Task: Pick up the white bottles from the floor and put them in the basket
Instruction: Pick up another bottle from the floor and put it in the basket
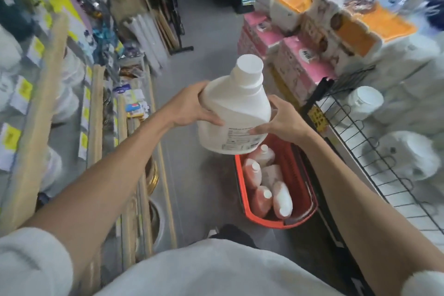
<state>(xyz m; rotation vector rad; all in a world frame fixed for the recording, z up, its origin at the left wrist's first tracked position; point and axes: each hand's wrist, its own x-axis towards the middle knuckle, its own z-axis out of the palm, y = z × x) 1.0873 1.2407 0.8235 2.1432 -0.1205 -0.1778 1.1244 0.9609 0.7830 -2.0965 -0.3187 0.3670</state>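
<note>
I hold a large white bottle [236, 108] with a white cap up in the air with both hands. My left hand [194, 106] grips its left side, thumb across the front. My right hand [280, 119] grips its right side near the label. Below it, on the grey floor, stands a red basket [310, 197]. Inside the basket lie several bottles: some orange-red ones [251, 173] and white ones [282, 196], all with white caps. The held bottle hangs above the basket's far end.
Shelves of packaged goods line the left side [48, 94]. On the right a black wire rack [374, 158] holds white tubs, with stacked tissue packs [336, 31] beyond. The grey aisle floor [206, 31] runs ahead between them.
</note>
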